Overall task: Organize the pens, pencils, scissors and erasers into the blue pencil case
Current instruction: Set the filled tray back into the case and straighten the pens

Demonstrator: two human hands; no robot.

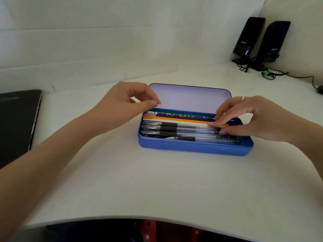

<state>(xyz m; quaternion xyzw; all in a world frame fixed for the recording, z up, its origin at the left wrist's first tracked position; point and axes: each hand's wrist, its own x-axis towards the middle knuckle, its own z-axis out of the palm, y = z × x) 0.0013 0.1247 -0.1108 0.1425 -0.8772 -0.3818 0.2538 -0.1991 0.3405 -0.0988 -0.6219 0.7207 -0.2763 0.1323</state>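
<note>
**Settling the last pencils at the case's right end**

The blue pencil case (pixel 195 147) lies open on the white desk (pixel 122 180), lid (pixel 190 97) tilted up at its far side, long axis running left to right across me. Inside it, the clear pens (pixel 174 131) with black grips fill the near half, and the pencils (pixel 178 119), orange-and-white and darker ones, lie behind them toward the lid, all parallel to the case's length.

My right hand (pixel 244 119) is the one at work: it sits over the case's right end, fingertips (pixel 214 124) curled down and touching the ends of the orange-and-white pencil and the pens just beside it. I cannot tell whether it pinches one or only presses.

My left hand (pixel 129 100) hovers just above the case's left far corner, thumb and forefinger drawn close together, holding nothing I can see.

I judge the packing nearly done. Any nudge should run along the case's length, leftward from my right hand, which is nearer the loose ends. I see no scissors or erasers; they may be hidden under the rest.
</note>
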